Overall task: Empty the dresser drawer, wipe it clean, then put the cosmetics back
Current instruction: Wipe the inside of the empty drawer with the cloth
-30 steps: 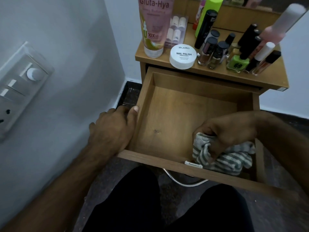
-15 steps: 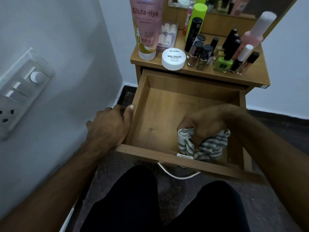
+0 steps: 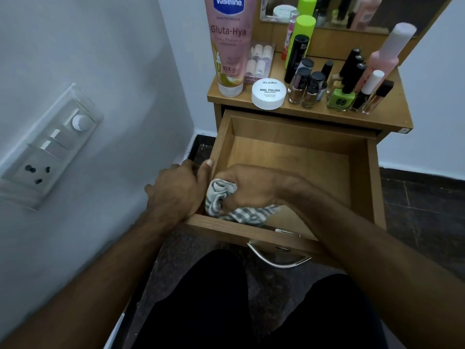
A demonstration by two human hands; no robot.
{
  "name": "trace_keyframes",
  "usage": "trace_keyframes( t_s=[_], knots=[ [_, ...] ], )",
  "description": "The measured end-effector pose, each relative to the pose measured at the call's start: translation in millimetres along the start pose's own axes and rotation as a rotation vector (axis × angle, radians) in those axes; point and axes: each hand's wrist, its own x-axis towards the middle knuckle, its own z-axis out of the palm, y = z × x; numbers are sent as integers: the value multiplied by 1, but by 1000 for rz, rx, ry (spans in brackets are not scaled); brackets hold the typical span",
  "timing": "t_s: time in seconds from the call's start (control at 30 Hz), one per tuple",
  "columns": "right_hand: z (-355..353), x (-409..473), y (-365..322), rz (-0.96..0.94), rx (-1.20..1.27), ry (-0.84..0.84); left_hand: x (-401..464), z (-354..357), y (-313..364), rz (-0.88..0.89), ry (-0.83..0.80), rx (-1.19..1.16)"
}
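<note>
My right hand [image 3: 251, 187] has its fingers curled tight round the striped cloth [image 3: 226, 205], bunched up and pressed into the front-left corner of the drawer [image 3: 297, 157]. My left hand [image 3: 176, 192] grips the drawer's left wall near the front, thumb hooked over the rim, fingers wrapped outside, which braces it against my rubbing. The drawer is pulled out w/ nothing in it but the cloth and my hand, so emptying looks done and I'm mid-wipe. The cosmetics all stand on the dresser top [image 3: 392, 119]: lotion tube [image 3: 227, 51] at the left edge, white tub [image 3: 268, 93] by the front edge, nail polish bottles [image 3: 310, 88] etc. to the right. To do this well: work the cloth hard into the corner seams where dust collects, then sweep in overlapping strokes toward the back wall and right side, refolding to a clean face. Keep the left-hand brace firm so the drawer doesn't slide.
</note>
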Motion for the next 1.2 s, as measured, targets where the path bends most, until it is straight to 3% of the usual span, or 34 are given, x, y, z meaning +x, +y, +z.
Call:
trace_keyframes(
  t_s=[0.1,0.23,0.37,0.63,0.9,1.07,1.13,1.2],
  knots=[
    [-12,-12,2,-1,29,9,0,0,-2,-18,-11,-24],
    [-26,-31,9,104,-113,-207,2,3,-3,-4,-47,-102],
    [-15,-19,2,76,-111,-159,4,2,-5,-26,-30,-195],
    [18,3,-2,-42,116,104,-1,1,-5,-67,50,-245],
    [38,-7,13,-43,223,433,-5,-3,-4,-118,67,-320],
    [4,3,5,-43,706,835,-5,-5,-2,-126,60,-299],
    [-11,8,-6,-114,647,895,-4,-3,-4,-130,58,-291],
    [-21,14,-16,-137,306,976,-2,-1,-6,-137,61,-297]
  ],
)
